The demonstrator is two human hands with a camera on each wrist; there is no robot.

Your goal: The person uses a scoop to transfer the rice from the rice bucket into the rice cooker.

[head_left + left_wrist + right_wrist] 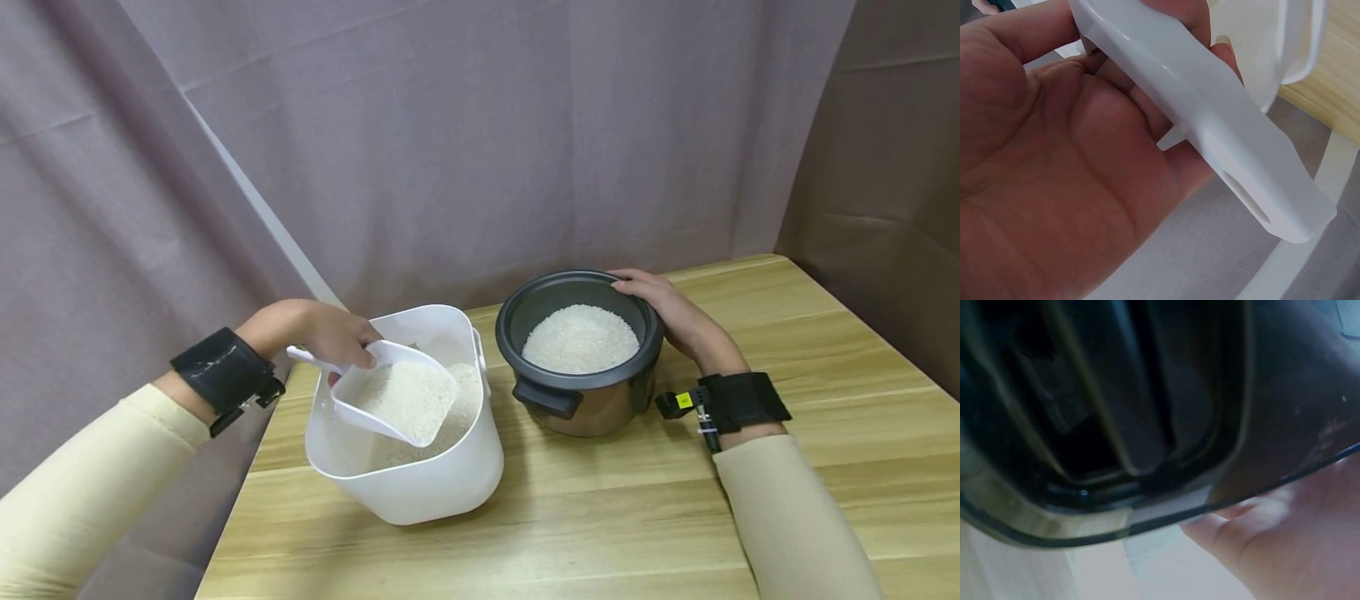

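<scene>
My left hand (330,333) grips the handle of a white plastic scoop (393,400) heaped with rice, held over a white tub (420,487) that also holds rice. In the left wrist view the scoop handle (1210,119) lies across my palm (1072,169), fingers curled round it. To the right stands a dark rice cooker pot (581,392) with white rice (581,337) inside. My right hand (667,308) holds the pot's far right rim. The right wrist view shows the pot's dark side (1116,400) very close, with my palm (1291,544) below it.
Everything stands on a wooden table (615,517), whose left edge runs close beside the tub. A mauve curtain (450,125) hangs behind. A brown panel (892,167) stands at the right. Bare tabletop lies in front and to the right.
</scene>
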